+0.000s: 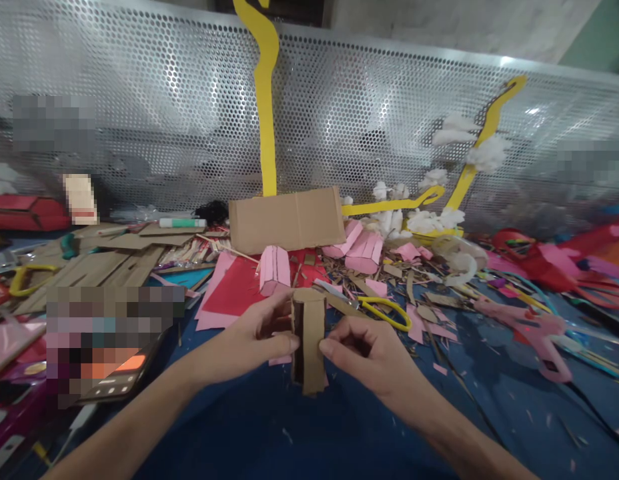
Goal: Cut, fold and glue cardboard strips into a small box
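Between my two hands a small box-like piece of folded cardboard (314,343) stands upright, with a dark gap along its left side. My left hand (257,337) grips its left edge, thumb in front and fingers behind. On the opposite edge, my right hand (362,347) pinches with thumb and curled fingers. Scissors with yellow handles (389,312) lie just beyond my right hand. A pink folded paper box (274,269) is close behind the cardboard piece, beside red paper (237,288).
A perforated metal panel (189,120) closes off the back. A cardboard box (287,221) stands before it with a yellow strip (267,120). A pink glue gun (527,327) with a cord lies right; a phone (122,373) lies left. Scraps cover the blue table (249,433).
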{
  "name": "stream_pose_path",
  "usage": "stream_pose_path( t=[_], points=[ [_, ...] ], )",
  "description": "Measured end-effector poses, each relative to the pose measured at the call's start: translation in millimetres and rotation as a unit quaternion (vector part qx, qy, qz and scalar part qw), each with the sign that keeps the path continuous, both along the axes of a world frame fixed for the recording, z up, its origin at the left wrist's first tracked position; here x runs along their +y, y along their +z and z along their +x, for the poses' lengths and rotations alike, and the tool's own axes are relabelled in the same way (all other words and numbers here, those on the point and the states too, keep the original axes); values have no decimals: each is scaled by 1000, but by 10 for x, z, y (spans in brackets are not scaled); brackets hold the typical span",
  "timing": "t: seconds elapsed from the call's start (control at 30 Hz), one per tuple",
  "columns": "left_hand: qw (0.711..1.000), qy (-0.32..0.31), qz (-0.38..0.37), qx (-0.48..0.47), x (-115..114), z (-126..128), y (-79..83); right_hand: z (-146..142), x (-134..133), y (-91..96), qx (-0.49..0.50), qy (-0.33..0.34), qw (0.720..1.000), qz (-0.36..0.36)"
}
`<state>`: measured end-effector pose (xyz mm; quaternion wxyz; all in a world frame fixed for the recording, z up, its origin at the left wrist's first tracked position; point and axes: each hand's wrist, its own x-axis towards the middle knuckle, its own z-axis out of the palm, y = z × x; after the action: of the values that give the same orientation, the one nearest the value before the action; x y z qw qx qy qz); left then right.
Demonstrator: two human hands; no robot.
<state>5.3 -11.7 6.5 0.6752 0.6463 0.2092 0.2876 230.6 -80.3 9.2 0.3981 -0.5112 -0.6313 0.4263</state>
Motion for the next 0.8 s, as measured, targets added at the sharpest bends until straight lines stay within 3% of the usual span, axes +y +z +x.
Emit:
stream_pose_path(
  t=[0.17,0.27,0.37,0.47,0.6,0.8],
  points=[
    [1000,12,-21,-15,-1,24,15,27,2,9,22,-9,1000,13],
    [994,33,-96,-29,6,52,23,39,-1,21,11,-51,997,61],
    [977,97,-187,-31,33,75,10,44,-16,20,1,-81,988,135],
    [961,145,-232,-38,60,79,-8,38,-43,24,-27,-71,975,210],
    [947,146,-281,-50,49,83,17,20,-77,46,-108,-32,949,293],
    [927,148,-339,-54,-20,124,85,20,-87,12,-167,-21,929,330]
  ],
)
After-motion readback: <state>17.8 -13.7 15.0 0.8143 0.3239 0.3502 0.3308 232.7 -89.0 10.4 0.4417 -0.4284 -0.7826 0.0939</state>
